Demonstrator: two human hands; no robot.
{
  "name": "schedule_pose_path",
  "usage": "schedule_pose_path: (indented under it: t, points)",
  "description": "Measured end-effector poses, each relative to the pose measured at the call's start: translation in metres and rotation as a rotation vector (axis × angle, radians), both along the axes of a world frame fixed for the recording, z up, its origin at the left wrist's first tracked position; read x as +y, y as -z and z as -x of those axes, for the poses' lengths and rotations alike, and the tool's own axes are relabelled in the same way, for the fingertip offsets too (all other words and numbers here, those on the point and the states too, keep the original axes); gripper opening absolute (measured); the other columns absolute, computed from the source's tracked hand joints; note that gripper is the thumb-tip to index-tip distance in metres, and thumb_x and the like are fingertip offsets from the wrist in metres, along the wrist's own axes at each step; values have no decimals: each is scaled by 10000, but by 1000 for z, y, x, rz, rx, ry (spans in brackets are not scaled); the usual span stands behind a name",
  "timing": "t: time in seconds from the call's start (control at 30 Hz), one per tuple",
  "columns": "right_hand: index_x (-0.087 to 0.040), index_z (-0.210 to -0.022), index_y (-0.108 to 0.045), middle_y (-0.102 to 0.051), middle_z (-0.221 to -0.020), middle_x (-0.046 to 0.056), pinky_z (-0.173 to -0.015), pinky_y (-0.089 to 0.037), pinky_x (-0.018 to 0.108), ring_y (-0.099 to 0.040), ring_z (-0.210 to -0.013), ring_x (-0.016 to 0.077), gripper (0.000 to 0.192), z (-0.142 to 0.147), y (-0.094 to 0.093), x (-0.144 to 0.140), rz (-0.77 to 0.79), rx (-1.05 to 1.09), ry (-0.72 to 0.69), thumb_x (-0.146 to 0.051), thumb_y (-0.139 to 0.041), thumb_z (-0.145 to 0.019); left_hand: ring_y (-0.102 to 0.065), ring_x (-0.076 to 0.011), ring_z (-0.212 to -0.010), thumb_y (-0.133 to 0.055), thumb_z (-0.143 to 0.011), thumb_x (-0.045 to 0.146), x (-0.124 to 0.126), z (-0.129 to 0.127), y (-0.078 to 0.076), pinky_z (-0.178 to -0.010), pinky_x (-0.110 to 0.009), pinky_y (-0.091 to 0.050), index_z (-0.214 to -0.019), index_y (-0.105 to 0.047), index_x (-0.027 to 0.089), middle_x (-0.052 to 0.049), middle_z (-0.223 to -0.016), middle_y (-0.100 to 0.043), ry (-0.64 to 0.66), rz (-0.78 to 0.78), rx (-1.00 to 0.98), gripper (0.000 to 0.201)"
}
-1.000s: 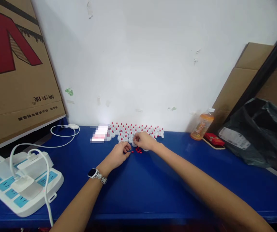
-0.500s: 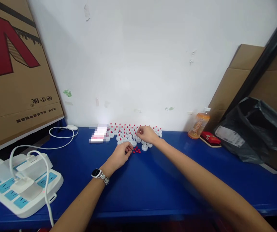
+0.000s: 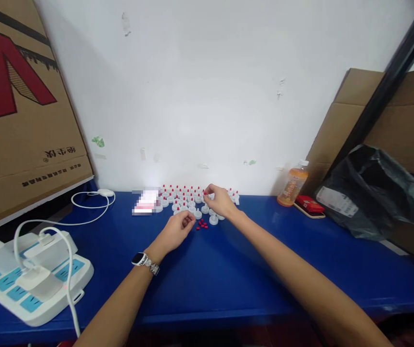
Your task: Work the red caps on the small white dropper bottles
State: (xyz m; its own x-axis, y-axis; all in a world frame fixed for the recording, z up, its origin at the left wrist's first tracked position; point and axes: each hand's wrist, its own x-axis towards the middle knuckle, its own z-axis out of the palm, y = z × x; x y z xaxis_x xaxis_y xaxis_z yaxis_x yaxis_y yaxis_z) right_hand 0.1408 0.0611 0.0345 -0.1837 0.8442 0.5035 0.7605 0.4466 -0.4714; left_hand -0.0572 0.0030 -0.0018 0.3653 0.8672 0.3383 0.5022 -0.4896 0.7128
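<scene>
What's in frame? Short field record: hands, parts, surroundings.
left hand: curled, fingertips pinched by the loose red pieces; contents too small to tell
right hand: fingers on the white caps with red tips, grip unclear
surface: blue table
left side: white power strip, cardboard box
right side: orange bottle, black bag

The near middle of the blue surface lies open between the two forearms. A power strip with its cable blocks the near left, while red-tipped white caps crowd the far wall, and a bottle and black bag close the far right.
</scene>
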Motion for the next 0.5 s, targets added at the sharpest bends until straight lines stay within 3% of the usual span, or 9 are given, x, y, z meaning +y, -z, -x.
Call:
schedule_pose_path:
  t: [0.17, 0.3, 0.5]
  points:
    - [-188, -976, -651, -703, -932, 30, -667, -448, 240, -632, -803, 143, 169, -17, 10, -50, 57, 215, -244, -296, -551, -891, -553, -139, -682, -406, -977, 458, -12, -12, -11, -656, -256, -418, -928, -598, 195, 3, -786, -637, 23, -57, 6, 329]
    - [-200, -997, -673, -702, -971, 31, -737, -466, 258, -620, -834, 150, 185, -15, 18, -75, 19, 191, -281, -220, -617, -822, -555, -154, -733, -344, -1006, 434, -21, -23, -10, -686, -276, -422, -926, -537, 208, -8, -843, -615, 24, -130, 68, 308]
    - [-203, -1094, -608, -684, -987, 29, -776, -479, 267, -606, -827, 148, 276, -5, 16, -87, -43, 232, -301, -175, -566, -823, -570, -198, -889, -249, -1030, 315, -22, -26, -10, -788, -318, -432, -1021, -516, 216, -57, -994, -572, 0, -345, 352, 285]
